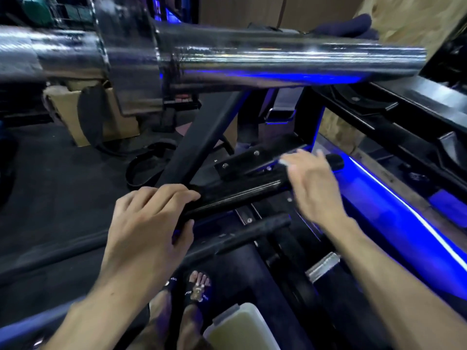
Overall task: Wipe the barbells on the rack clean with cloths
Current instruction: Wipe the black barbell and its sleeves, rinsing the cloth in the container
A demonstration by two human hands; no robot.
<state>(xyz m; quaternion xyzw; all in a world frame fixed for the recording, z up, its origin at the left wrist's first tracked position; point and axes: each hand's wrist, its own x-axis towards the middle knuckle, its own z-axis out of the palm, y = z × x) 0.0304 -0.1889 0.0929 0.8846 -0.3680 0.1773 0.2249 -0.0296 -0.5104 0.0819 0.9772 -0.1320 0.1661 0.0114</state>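
A chrome barbell sleeve (290,59) fills the top of the view from the left edge nearly to the right, blurred and catching blue light along its underside; what looks like a dark cloth (346,26) lies bunched just behind its far end. Below it, at left of centre, the left hand (144,223) grips the near end of a black barbell (240,193) that rests low on the rack (194,140), fingers curled over the top and thumb underneath. To the right, the right hand (313,183) hovers over the same bar's far end, fingers spread and relaxed, motion-blurred, clasping nothing; whether it touches the bar cannot be told. Neither hand holds a cloth. At bottom, sandalled feet (187,299) stand beside a pale plastic container (240,329). The wipe appears not yet begun on this bar: done well, the left hand would steady the shaft while the right takes up a cloth, wraps it round and draws it lengthwise, turning the bar to reach its underside.
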